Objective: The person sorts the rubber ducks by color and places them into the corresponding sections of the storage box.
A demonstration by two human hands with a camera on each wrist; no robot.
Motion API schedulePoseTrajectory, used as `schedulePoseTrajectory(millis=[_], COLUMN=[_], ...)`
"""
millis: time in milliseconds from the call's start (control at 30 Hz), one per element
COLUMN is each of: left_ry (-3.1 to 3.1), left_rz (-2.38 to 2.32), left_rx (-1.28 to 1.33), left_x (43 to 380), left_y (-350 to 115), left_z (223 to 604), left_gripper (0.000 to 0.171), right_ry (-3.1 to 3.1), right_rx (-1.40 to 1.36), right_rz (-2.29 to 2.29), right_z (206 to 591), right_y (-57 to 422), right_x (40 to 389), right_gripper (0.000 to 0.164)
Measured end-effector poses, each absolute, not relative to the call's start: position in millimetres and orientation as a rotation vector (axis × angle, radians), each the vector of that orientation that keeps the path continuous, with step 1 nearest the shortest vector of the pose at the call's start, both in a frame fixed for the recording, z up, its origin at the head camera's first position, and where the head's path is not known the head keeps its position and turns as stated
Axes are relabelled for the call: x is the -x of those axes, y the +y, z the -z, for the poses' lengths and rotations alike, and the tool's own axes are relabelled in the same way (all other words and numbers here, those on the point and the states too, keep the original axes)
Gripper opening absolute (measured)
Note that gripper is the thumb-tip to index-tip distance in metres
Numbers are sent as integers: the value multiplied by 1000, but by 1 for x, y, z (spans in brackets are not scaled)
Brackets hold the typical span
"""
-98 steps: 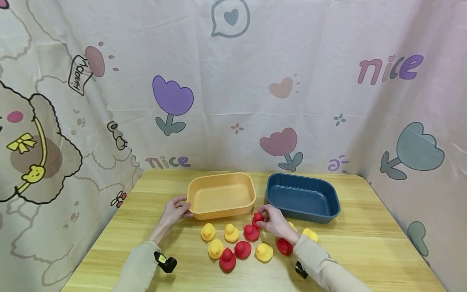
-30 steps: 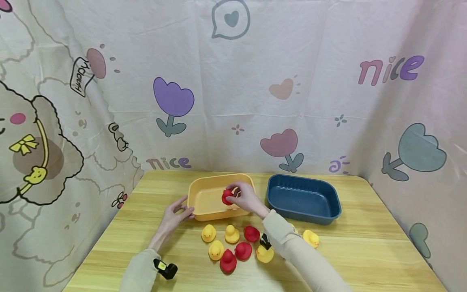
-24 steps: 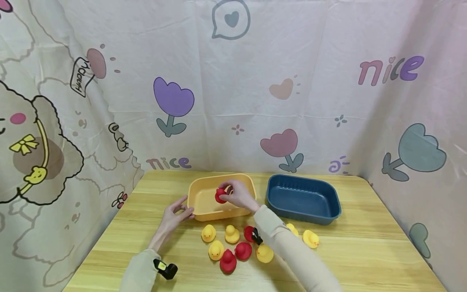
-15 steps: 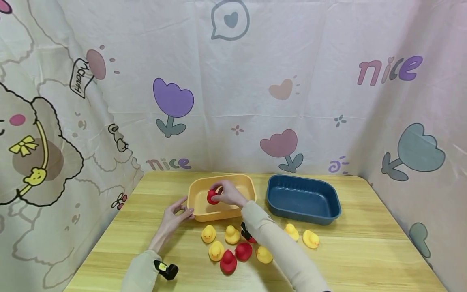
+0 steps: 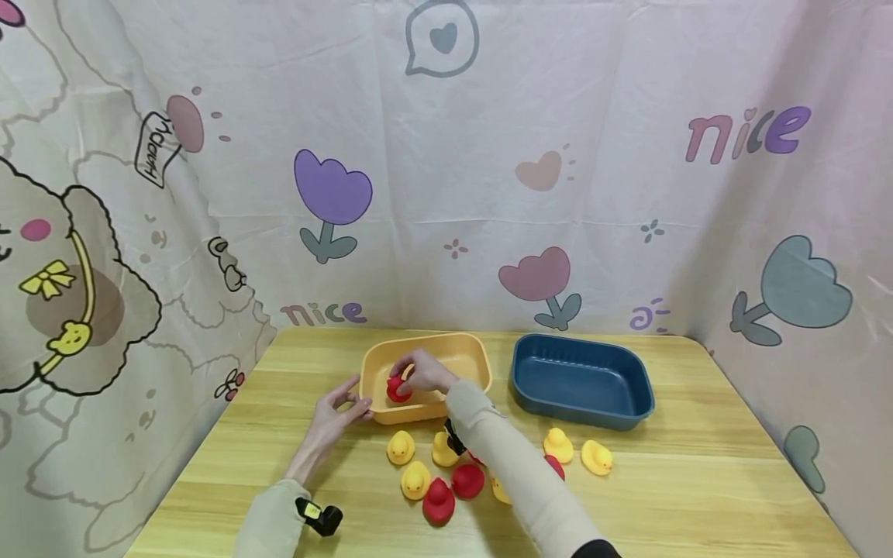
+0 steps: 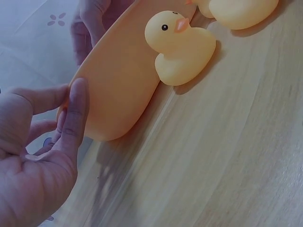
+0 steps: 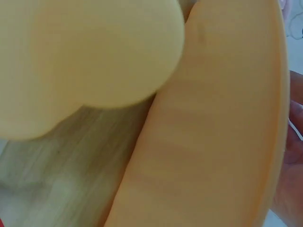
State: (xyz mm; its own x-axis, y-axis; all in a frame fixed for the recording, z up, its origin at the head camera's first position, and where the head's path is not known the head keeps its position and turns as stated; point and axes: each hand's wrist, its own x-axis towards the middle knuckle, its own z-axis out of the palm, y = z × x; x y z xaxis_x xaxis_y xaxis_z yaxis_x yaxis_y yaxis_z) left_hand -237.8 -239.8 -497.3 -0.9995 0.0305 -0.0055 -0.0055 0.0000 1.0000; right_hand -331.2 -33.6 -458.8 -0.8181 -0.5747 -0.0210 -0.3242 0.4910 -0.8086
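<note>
- Left of the middle of the frame, the left hand (image 5: 333,411) grips the orange tray (image 5: 401,416) at its lower-left corner, the rim held between thumb and fingers.
- The right hand (image 5: 424,373) pinches 1 red duck (image 5: 399,389) between thumb and fingertips, inside the outline of the same tray, at its left side; whether that duck touches the tray floor, I cannot tell.
- Below the orange tray, in the lower middle of the frame, 6 yellow ducks (image 5: 401,447) and 4 more red ducks (image 5: 439,502) sit on the wooden table (image 5: 705,465).
- Of these, 2 yellow ducks stand farthest right, just under the blue tray (image 5: 582,411).
- Several ducks near the centre are partly hidden by the right sleeve (image 5: 516,473) and the small black device (image 5: 455,438) at that wrist.
- The blue tray lies right of the middle, near the orange tray but apart from it.
- At lower left, the left sleeve (image 5: 268,518) bears another black device (image 5: 319,517).
- In the left wrist view, a yellow duck with an orange beak stands upright just beside the orange tray's outer wall, in the upper middle.
- A pale printed curtain (image 5: 446,155) fills the upper part of the frame.
</note>
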Motion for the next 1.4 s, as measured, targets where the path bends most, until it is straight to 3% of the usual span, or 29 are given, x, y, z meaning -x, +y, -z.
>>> schedulePoseTrajectory(millis=[733, 1133, 1400], left_ry=[2233, 2223, 2249], left_rz=[-2163, -2173, -2186], left_rx=[27, 13, -19], left_x=[239, 240, 238], left_y=[-239, -238, -238], left_z=[496, 496, 498], left_gripper=[72, 71, 73], right_ry=[2417, 2448, 2429], right_rx=[789, 735, 951], right_rz=[1124, 1127, 1192], right_z=[491, 470, 455], right_y=[-47, -44, -21], right_x=[357, 333, 325], right_gripper=[25, 31, 34])
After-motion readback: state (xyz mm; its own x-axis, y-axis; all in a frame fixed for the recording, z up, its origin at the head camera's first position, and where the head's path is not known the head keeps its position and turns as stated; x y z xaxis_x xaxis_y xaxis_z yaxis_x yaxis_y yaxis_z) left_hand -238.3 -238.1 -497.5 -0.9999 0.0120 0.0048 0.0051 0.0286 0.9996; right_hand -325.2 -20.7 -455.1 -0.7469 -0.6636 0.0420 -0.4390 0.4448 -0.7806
